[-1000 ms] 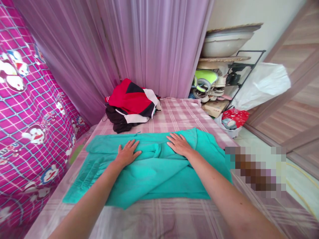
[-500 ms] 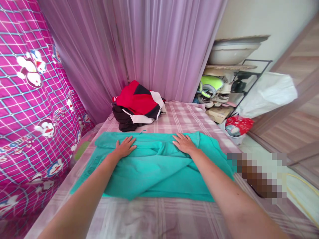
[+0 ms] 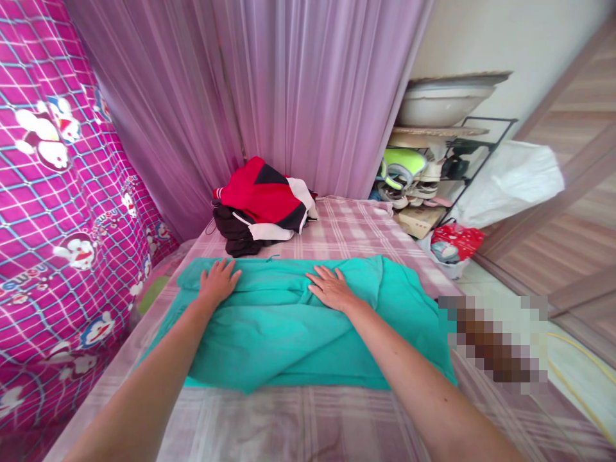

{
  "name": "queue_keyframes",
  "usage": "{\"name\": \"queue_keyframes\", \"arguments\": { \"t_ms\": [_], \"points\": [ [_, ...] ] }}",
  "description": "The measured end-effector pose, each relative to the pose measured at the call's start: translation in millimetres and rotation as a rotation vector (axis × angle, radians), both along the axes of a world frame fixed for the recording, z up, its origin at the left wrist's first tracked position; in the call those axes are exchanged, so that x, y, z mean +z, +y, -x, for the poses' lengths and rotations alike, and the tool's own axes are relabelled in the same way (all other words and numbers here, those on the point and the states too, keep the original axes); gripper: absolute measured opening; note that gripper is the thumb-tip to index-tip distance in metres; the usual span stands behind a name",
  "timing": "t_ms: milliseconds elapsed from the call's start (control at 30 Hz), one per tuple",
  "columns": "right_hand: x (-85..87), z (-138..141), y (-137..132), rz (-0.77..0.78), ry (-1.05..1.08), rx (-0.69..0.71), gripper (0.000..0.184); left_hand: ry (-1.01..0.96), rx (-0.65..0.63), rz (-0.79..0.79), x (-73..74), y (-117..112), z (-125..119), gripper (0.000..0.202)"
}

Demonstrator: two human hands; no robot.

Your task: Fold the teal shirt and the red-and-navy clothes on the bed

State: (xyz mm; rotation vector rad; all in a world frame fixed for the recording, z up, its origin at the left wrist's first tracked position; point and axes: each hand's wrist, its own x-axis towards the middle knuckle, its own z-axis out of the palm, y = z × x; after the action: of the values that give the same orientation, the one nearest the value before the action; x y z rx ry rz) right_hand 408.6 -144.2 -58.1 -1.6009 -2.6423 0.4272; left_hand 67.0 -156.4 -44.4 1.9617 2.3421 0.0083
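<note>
A folded teal garment (image 3: 289,340) lies wide across a surface covered with a plaid cloth (image 3: 356,224). Its exact kind I cannot make out; a drawcord-like strand shows at its far edge and gathered fabric at its left end. My left hand (image 3: 219,282) rests flat on its upper left part, fingers spread. On the upper middle, right of centre, my right hand (image 3: 332,289) lies palm down with its fingers apart. Both hands touch the cloth and grip nothing. Some wrinkles and a diagonal fold run between the forearms.
Behind the teal garment sits a heap with a red, navy and white jacket (image 3: 260,192) over dark clothing (image 3: 235,231). Purple curtains (image 3: 298,90) hang at the back, a pink patterned cloth (image 3: 58,192) at left. A shoe rack (image 3: 462,179) and bags (image 3: 457,244) stand at right.
Both hands have slid left over the teal garment, the right one further. They stay flat with fingers spread. The view has shifted slightly.
</note>
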Motion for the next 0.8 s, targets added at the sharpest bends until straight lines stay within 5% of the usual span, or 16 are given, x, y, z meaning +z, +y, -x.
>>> {"name": "queue_keyframes", "arguments": {
  "t_ms": [100,333,533,800],
  "points": [
    [-0.4,-1,1,-0.005,-0.002,-0.001,0.058,0.047,0.164,0.047,-8.1,-4,17,0.075],
    [14.4,7,5,0.061,0.013,-0.036,0.059,0.063,0.176,0.033,-21.8,-4,22,0.082],
    [31.1,68,19,-0.019,0.046,-0.018,0.055,0.047,0.171,0.011,-21.9,-5,21,0.084],
    [25.6,129,31,0.015,0.038,-0.016,0.063,0.015,0.175,0.025,-19.3,-9,17,0.082]
  ]
}}
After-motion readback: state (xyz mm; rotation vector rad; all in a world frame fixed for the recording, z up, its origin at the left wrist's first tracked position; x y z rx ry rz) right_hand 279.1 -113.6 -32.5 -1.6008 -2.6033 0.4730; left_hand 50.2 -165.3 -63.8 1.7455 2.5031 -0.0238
